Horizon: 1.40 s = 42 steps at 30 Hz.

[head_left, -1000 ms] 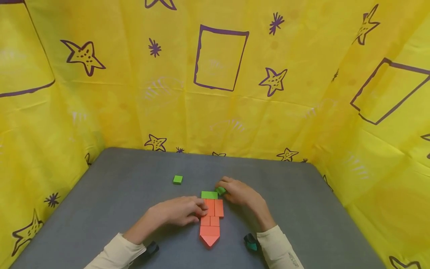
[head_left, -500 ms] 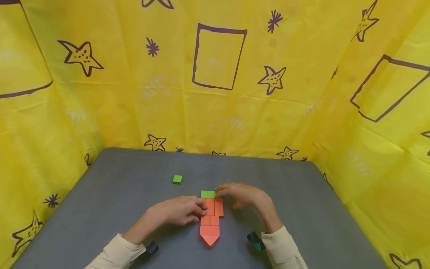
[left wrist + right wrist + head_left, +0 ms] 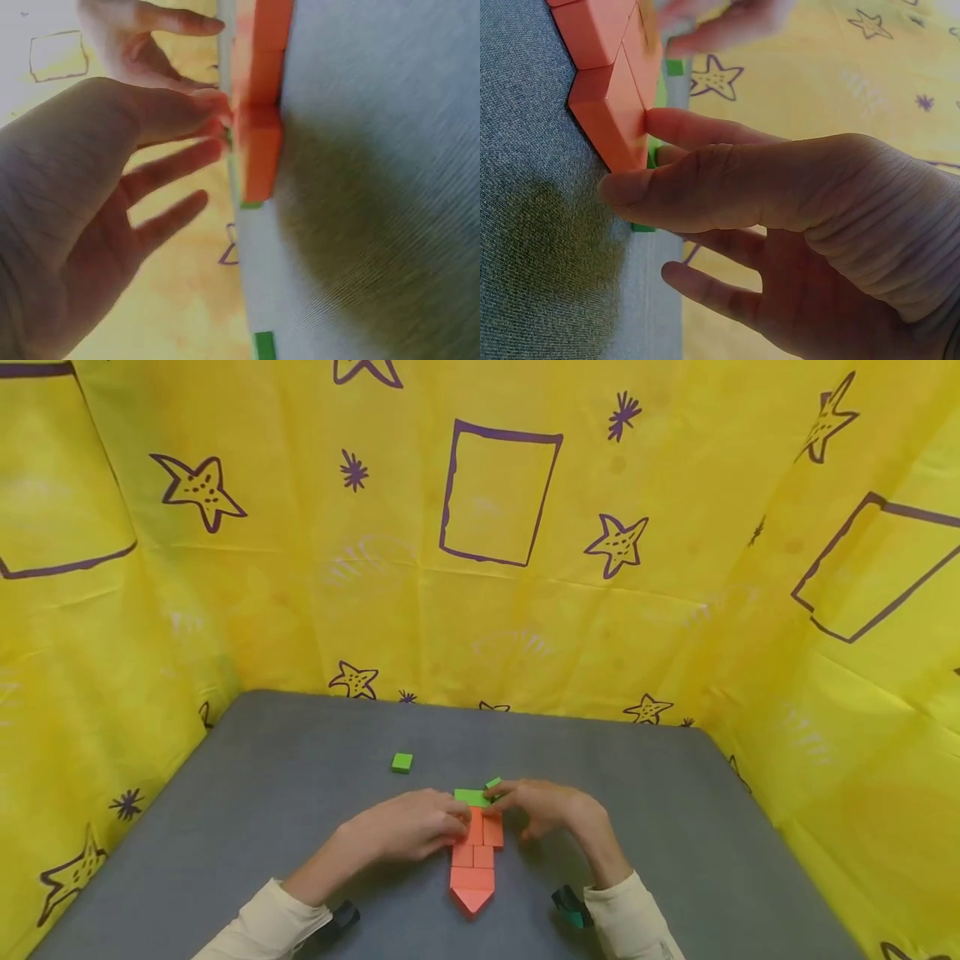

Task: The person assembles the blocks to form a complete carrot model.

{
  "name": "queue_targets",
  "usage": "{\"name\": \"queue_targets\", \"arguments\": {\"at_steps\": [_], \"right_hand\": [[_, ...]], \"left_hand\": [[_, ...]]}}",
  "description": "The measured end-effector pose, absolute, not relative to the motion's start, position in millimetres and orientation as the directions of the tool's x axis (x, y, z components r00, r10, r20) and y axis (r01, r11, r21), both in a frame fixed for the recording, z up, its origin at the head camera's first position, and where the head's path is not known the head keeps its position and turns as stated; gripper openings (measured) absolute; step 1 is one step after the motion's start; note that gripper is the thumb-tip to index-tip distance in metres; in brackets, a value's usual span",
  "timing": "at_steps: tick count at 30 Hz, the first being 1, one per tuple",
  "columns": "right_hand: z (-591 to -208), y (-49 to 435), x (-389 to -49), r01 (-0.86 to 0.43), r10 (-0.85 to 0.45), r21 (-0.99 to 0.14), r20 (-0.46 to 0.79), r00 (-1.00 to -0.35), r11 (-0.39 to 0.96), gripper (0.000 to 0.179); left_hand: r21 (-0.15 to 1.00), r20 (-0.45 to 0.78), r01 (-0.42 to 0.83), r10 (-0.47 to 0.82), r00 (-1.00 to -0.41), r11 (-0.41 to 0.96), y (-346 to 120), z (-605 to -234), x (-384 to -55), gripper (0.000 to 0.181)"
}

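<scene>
In the head view, flat orange blocks (image 3: pixel 472 878) lie in a column that ends in a pointed block (image 3: pixel 472 902) toward the person. A green rectangular block (image 3: pixel 470 797) borders the column's far end, and a smaller green block (image 3: pixel 492 782) lies askew at its right corner. My left hand (image 3: pixel 412 822) touches the upper left of the orange blocks with its fingertips. My right hand (image 3: pixel 551 804) reaches in from the right, index fingertip at the corner where green and orange meet. Its thumb (image 3: pixel 630 189) is by the orange block's corner in the right wrist view.
A single green block (image 3: pixel 402 763) lies farther back on the grey table (image 3: pixel 300 743). Yellow cloth (image 3: pixel 510 635) with drawn stars encloses the table at the back and sides. Dark straps (image 3: pixel 572 906) hang under the wrists.
The right hand, which pinched the smaller green block a second ago, has brought it near the green rectangle and released it. The left hand stays on the orange blocks.
</scene>
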State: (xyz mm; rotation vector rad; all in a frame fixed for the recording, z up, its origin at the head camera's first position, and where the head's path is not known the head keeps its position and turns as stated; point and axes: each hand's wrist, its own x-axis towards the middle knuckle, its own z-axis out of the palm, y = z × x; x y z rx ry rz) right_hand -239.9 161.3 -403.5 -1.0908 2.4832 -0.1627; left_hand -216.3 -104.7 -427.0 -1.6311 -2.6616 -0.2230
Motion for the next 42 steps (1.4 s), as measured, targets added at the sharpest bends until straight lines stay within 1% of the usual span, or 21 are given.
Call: {"name": "queue_targets", "arguments": {"at_steps": [2,4,6,9,11,12,15,17,19,22,26,30,33,38,42], "right_hand": [[-402.0,160.9,-240.4,-0.678,-0.723,-0.258,-0.327,-0.609,0.688,0.064],[-401.1,160.0,-240.9,-0.679,-0.72,-0.25,-0.325,-0.613,0.69,0.064],[-400.3,159.0,-240.8,-0.678,-0.718,-0.246,-0.326,-0.615,0.693,0.063],[-402.0,158.6,-239.5,-0.668,-0.708,-0.245,-0.331,-0.624,0.703,0.062],[-403.2,158.7,-238.4,-0.664,-0.703,-0.241,-0.332,-0.629,0.708,0.062],[-403.8,158.8,-237.9,-0.665,-0.703,-0.241,-0.331,-0.629,0.707,0.062],[-404.8,158.2,-236.9,-0.659,-0.697,-0.236,-0.331,-0.637,0.714,0.062],[-404.5,157.7,-236.7,-0.66,-0.7,-0.241,-0.331,-0.633,0.711,0.062],[-403.9,156.7,-236.4,-0.656,-0.698,-0.248,-0.336,-0.632,0.713,0.062],[-403.1,154.9,-237.6,-0.66,-0.708,-0.261,-0.336,-0.622,0.704,0.061],[-402.3,153.3,-239.0,-0.662,-0.707,-0.257,-0.339,-0.621,0.704,0.062],[-403.4,151.1,-238.5,-0.677,-0.717,-0.249,-0.335,-0.611,0.693,0.061],[-404.2,149.7,-238.5,-0.684,-0.724,-0.248,-0.333,-0.604,0.686,0.061],[-403.9,150.0,-239.3,-0.675,-0.715,-0.247,-0.331,-0.615,0.695,0.061],[-403.9,150.1,-240.5,-0.687,-0.725,-0.244,-0.328,-0.606,0.685,0.06]], "left_hand": [[0.082,0.148,0.878,0.866,-0.478,0.471,-112.1,-420.5,-224.6,0.016],[0.066,0.185,0.84,0.82,-0.541,0.539,-125.2,-413.7,-237.3,0.018],[0.08,0.196,0.781,0.758,-0.622,0.62,-140.8,-411.3,-252.5,0.022],[0.103,0.161,0.703,0.686,-0.71,0.704,-158.9,-416.5,-276.1,0.028],[0.128,0.117,0.664,0.653,-0.748,0.737,-165.8,-424.9,-289.3,0.034],[0.139,0.096,0.652,0.645,-0.758,0.745,-167.7,-430.0,-295.1,0.035],[0.145,0.059,0.622,0.621,-0.782,0.77,-167.7,-441.8,-305.3,0.032],[0.133,0.07,0.626,0.622,-0.78,0.769,-163.1,-445.7,-307.2,0.026],[0.136,0.088,0.64,0.634,-0.768,0.756,-155.4,-444.9,-304.5,0.023],[0.167,0.099,0.698,0.692,-0.715,0.697,-140.8,-441.5,-298.5,0.028],[0.239,0.055,0.75,0.763,-0.644,0.617,-121.8,-441.9,-290.8,0.031],[0.271,0.02,0.739,0.764,-0.645,0.617,-114.3,-448.4,-284.3,0.032],[0.277,0.022,0.729,0.755,-0.655,0.625,-115.3,-451.2,-281.8,0.033],[0.283,0.042,0.741,0.764,-0.644,0.609,-116.5,-451.0,-282.0,0.031],[0.289,0.033,0.733,0.758,-0.651,0.616,-116.1,-451.2,-282.2,0.032]]}}
